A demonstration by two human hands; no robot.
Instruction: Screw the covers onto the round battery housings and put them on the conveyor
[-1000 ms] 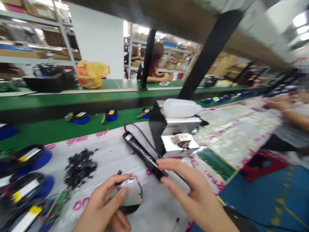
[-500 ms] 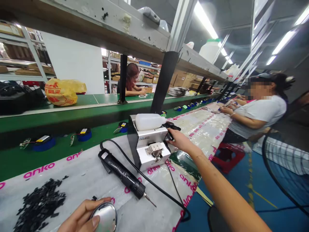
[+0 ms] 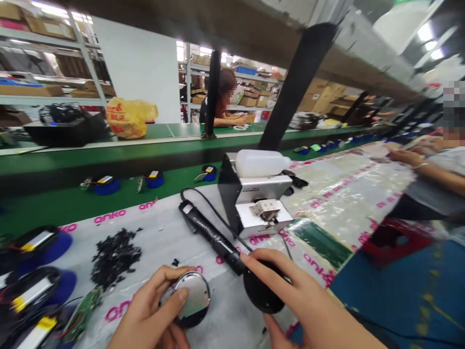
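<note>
My left hand [image 3: 152, 305] grips a round disc [image 3: 198, 303] with a shiny, mirror-like face and a thin rim, thumb lying across the face. Close by on the right, my right hand [image 3: 308, 295] holds a black round cover [image 3: 265, 293] by its edge, over the sheet. Just behind that cover lies a black electric screwdriver [image 3: 212, 237]; its tip is hidden. Beyond stands a silver screw feeder [image 3: 263, 194] with a white plastic bottle [image 3: 259, 163] lying on top. Small black pieces [image 3: 115, 259] are heaped left of my left hand.
Blue round units [image 3: 107, 186] with batteries and wires sit along the green belt, several more at the near left. An anko-printed plastic sheet [image 3: 163, 223] covers the bench. A shelf post [image 3: 298, 82] rises behind the feeder. Co-workers sit across and at right.
My right hand has come back from beside the screw feeder and now holds the black cover near my left hand. The view has swung left and down, showing more blue units.
</note>
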